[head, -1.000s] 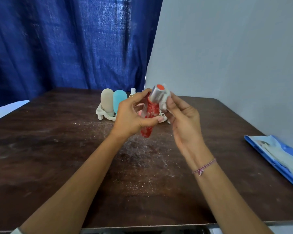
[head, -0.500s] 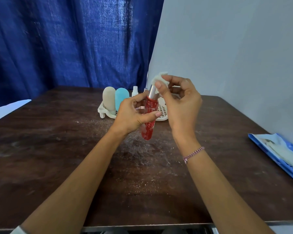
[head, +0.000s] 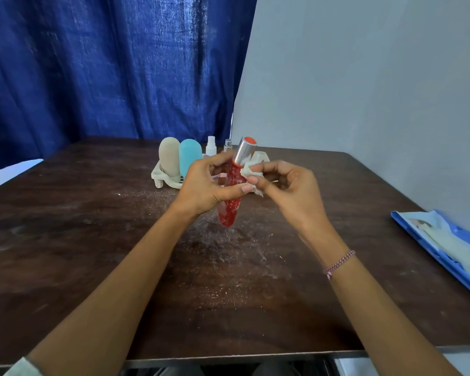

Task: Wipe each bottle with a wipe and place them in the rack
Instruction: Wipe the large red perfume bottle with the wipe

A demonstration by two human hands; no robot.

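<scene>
The left hand (head: pixel 209 185) holds the red bottle (head: pixel 229 215) above the surface (head: pixel 92 240). Its fingers are curled round the middle of the bottle and the thumb lies across the front. The bottle is tilted: its silver cap (head: pixel 243 153) with an orange top points up and away, above both hands, and its rounded lower end sticks out below the left hand.

The right hand (head: pixel 291 191) is just beside the left one, on the other side of the bottle. Its thumb and fingers pinch a small crumpled white wipe (head: pixel 248 172) and press it on the bottle just under the cap. A thin bracelet (head: pixel 339 263) is on the right wrist.

Behind the hands, and partly hidden by them, stands the white rack (head: pixel 158 175). In it, beyond the left hand, a beige bottle (head: pixel 169 158) and a light blue bottle (head: pixel 189 157) stand upright side by side. A little white spray bottle (head: pixel 210 147) and a small bottle with silver top (head: pixel 228 144) show just behind the left fingers.

Well apart from the right hand, at the edge of the surface on its outer side, lies a blue packet (head: pixel 451 248). Far behind everything hang a blue curtain (head: pixel 106 63) and a grey wall (head: pixel 364 77).
</scene>
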